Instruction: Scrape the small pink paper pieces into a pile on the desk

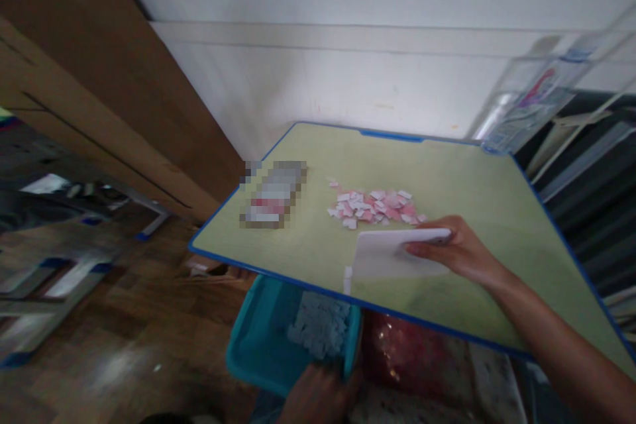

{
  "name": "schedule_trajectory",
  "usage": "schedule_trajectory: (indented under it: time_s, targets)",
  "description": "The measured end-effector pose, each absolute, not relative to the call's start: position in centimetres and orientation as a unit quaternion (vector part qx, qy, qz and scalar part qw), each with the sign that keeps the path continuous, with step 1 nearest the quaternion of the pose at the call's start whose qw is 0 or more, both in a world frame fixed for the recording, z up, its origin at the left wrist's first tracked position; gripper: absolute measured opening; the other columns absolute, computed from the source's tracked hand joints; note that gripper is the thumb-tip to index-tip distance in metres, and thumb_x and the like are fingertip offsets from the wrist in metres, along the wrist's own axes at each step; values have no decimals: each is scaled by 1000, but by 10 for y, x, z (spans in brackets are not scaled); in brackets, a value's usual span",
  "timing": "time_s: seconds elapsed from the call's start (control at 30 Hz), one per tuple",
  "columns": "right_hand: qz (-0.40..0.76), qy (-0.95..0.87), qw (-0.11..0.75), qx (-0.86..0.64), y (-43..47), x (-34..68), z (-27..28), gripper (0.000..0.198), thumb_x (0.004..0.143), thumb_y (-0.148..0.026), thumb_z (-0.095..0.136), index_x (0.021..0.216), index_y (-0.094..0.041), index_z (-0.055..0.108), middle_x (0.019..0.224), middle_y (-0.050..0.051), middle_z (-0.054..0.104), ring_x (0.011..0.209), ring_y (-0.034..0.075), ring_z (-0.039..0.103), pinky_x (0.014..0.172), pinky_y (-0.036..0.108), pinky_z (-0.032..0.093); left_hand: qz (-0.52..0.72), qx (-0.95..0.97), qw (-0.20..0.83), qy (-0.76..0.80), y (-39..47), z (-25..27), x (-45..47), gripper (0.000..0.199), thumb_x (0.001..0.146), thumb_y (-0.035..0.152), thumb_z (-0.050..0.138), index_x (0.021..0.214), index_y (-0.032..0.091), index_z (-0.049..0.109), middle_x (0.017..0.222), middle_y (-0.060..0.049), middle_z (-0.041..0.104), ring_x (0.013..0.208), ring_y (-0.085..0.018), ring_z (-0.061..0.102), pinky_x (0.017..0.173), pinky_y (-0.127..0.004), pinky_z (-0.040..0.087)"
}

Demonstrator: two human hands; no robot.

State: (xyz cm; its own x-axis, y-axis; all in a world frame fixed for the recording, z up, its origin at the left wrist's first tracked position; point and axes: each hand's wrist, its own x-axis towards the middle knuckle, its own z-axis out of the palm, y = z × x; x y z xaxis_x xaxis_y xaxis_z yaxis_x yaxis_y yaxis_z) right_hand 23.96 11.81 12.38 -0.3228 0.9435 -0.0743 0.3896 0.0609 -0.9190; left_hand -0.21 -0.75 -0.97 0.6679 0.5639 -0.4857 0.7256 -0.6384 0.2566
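Right hand: at the 3 o'clock end of the white card (380,253), taking 12 as straight away from the person; the right hand (456,248) is closed in a pinch, thumb across the near face and the other fingers mostly hidden behind.
Card's place: over the near half of the table (462,175), at 6 o'clock from the heap of paper bits (372,207) and just short of it.
Card's direction: long axis close to 9–3 o'clock; the free end points to 9; the broad face is turned toward the person.
Card's hold: gripped at one end only, probably so the rest of its length is free of fingers and the far edge faces the heap.
Heap: pink and white bits lie loose near the middle of the table, spread along 9–3 o'clock; that spot seems chosen for easy reach.
Strip: a small white strip (347,279) lies at the table's near edge, just beside the card's free end.
Basin: the teal basin (263,328) sits below the near edge, at 7 o'clock from the card, with pale bits (320,323) inside; its place suggests a catch-spot close under the edge.
Left hand: the left hand (318,396) is at the basin's near rim, at 6 o'clock; it is dark and blurred there, so I cannot tell how far open it is or whether it has hold of anything.
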Motion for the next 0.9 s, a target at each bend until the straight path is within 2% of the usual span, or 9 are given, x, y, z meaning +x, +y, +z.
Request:
schedule_trajectory:
  time_s: [0.1,0.23,0.33,0.53,0.8,0.9]
  targets:
    - [478,-677,272,-488,119,237,122,30,69,-40,58,56,-12,56,46,-5,38,42,5,33,37,18,22,-172,889,222,362,-9,-10,-2,46,71,33,57,112,19,43,81,-11,60,68,-27,57,58,-36,45]
    - [461,-707,258,-469,114,217,117,29,71,-37,56,57,-12,57,47,-4,41,44,5,34,39,18,24,-174,890,219,361,-8,-9,-2,39,72,33,57,107,19,47,79,-11,61,68,-27,57,58,-36,45]
    - [429,-707,277,-490,109,208,116,29,72,-38,55,57,-13,59,47,-3,43,44,6,36,39,18,25,-171,891,221,357,-7,-9,-2,39,71,32,58,107,19,47,80,-9,60,67,-25,57,58,-34,45]
    - [435,-612,342,-565,113,230,123,30,67,-41,60,72,-12,66,54,0,55,45,9,44,39,19,31,-154,891,214,369,-9,-13,-3,44,69,35,59,108,20,46,78,-8,59,66,-26,56,57,-35,45]
    - [465,-618,310,-552,115,228,120,30,67,-42,59,74,-14,66,59,1,61,47,11,49,40,20,36,-139,887,223,379,-12,-12,-3,36,70,35,57,102,20,49,78,-8,60,65,-27,56,56,-36,44]
    - [454,-646,286,-543,111,219,119,31,70,-42,56,69,-13,65,58,2,59,48,10,48,41,19,35,-143,888,223,375,-12,-11,-2,37,70,35,57,102,19,48,78,-9,60,65,-28,56,56,-37,44]
